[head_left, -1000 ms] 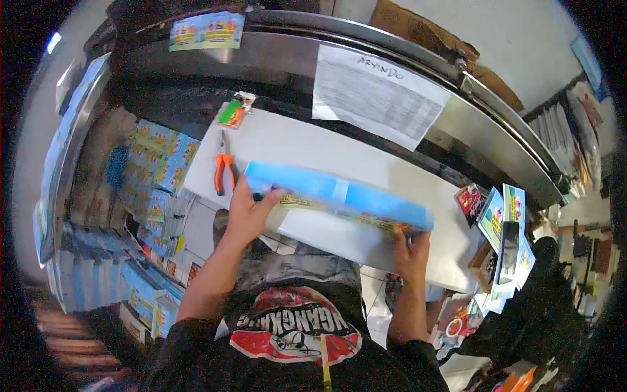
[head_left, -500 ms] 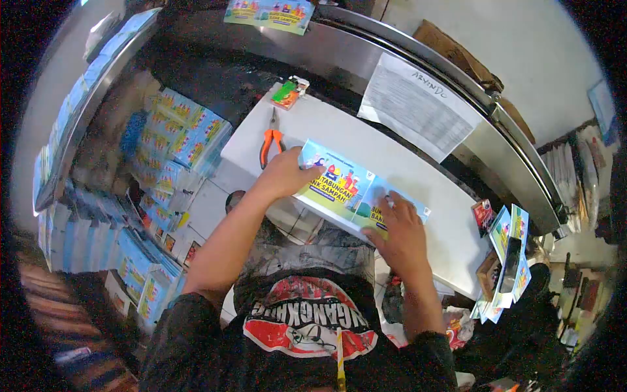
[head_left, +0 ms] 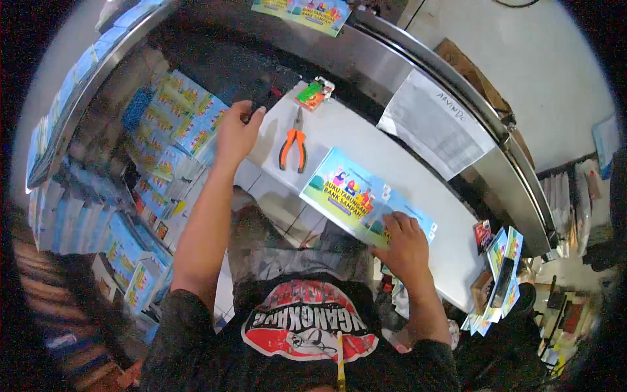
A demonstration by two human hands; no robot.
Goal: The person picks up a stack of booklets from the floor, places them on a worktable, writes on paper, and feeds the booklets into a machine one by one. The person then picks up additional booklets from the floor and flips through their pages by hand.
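Note:
A stack of printed booklet sheets lies flat on the white board, its colourful cover side up. Over the stack's right part rests my right hand, fingers spread on the top sheet. My left hand is raised off the board's left end, its fingers curled around something small and dark that I cannot make out. Pliers with orange handles lie between my left hand and the stack.
A green and orange packet sits at the board's far left corner. A paper list hangs on the metal edge behind. Stacks of printed sheets stand at the left. A phone lies on booklets at the right.
The stack was turned from its blue side to lie cover up. My left hand has let go of it and moved left, past the pliers. My right hand stays on the stack.

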